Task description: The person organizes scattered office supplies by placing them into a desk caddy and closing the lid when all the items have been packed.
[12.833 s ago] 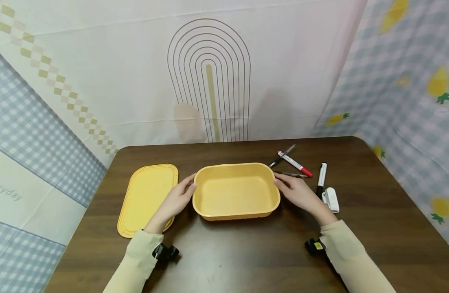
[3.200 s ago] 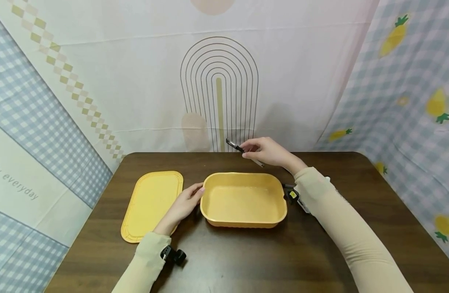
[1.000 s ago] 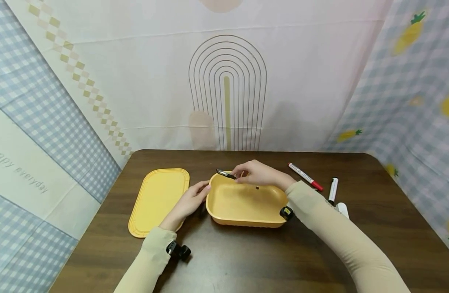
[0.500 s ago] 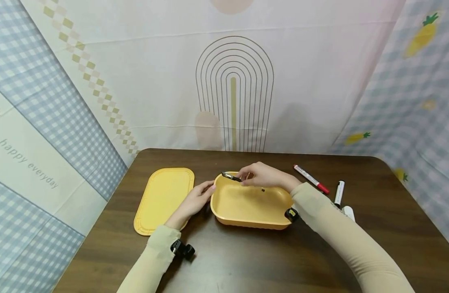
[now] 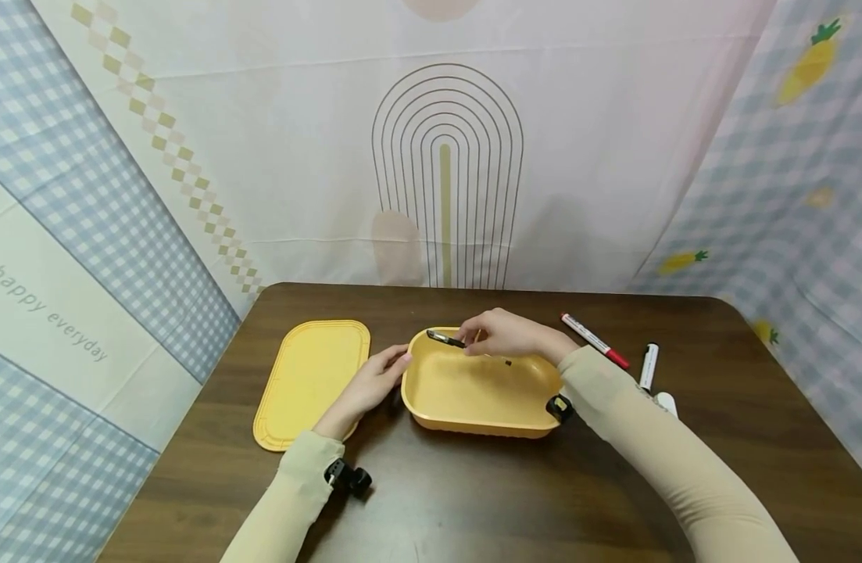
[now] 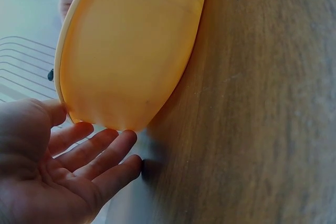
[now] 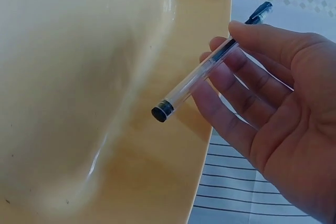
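Observation:
A clear-barrelled gel pen (image 7: 194, 80) with a dark cap and dark end plug is pinched between the thumb and fingers of my right hand (image 5: 497, 334). It slants over the far side of a yellow plastic box (image 5: 483, 391), just above the opening, apart from the floor of the box. My left hand (image 5: 374, 383) holds the box's left end. Its thumb lies at the rim (image 6: 59, 66), and the fingertips touch the outer wall (image 6: 121, 103). No other pen shows inside the box; the right hand and forearm hide part of its far and right sides.
The yellow lid (image 5: 311, 383) lies flat on the brown table (image 5: 431, 500), left of the box. To the right lie a red-capped marker (image 5: 595, 341), a white marker with black cap (image 5: 649, 367) and a white object (image 5: 666, 403) partly under the right sleeve. A fabric backdrop stands behind.
Earlier both hands held the box and the pen lay among others at the right. Since then my right hand picked it up and brought it down over the box. In the last half second it hardly moves.

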